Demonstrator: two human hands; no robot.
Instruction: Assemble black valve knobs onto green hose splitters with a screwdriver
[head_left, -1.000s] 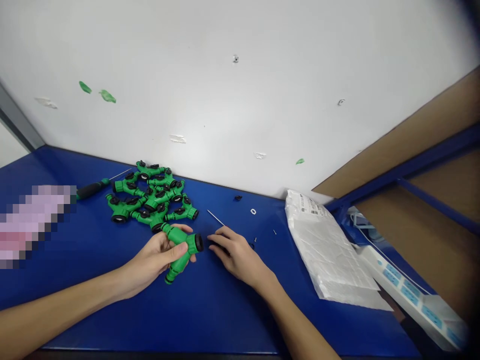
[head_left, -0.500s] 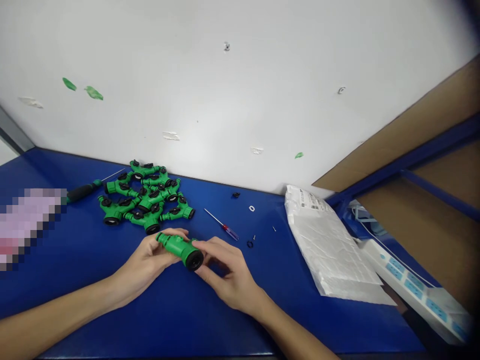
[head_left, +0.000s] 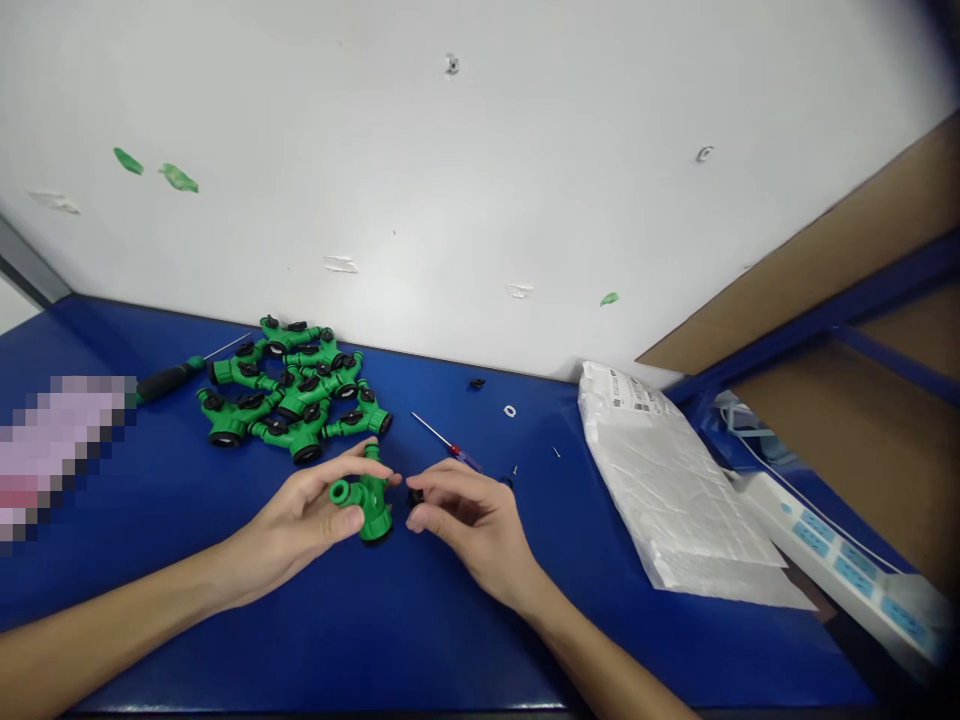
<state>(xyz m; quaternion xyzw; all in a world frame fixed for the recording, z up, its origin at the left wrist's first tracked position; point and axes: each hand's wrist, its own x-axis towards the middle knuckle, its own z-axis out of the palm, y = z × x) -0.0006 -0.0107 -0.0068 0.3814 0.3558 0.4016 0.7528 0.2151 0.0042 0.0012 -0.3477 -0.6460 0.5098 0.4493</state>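
Note:
My left hand (head_left: 311, 515) is closed around a green Y-shaped hose splitter (head_left: 377, 520), thumb in front and fingers behind. One of its open branch ends faces me. Just right of it, my right hand (head_left: 469, 520) pinches a small black part (head_left: 415, 496), mostly hidden by the fingertips, apart from the splitter. Beyond the right hand lies a small screwdriver (head_left: 466, 459) with a red and purple handle. A black ring (head_left: 508, 483) shows partly behind that hand. Farther off are a white ring (head_left: 510, 411), a black knob (head_left: 477, 384) and two small screws (head_left: 556, 452).
Several green splitters with black knobs (head_left: 292, 435) are clustered at the back left, beside a larger screwdriver (head_left: 166, 380). A pixelated pinkish area (head_left: 60, 440) covers the far left. A white padded bag (head_left: 675, 480) and a power strip (head_left: 840, 565) stand right. A white wall (head_left: 420, 180) borders the blue table.
The splitter has been turned, so its branch end now faces me. My right hand has come away from it to the right, with a small black part in its fingertips.

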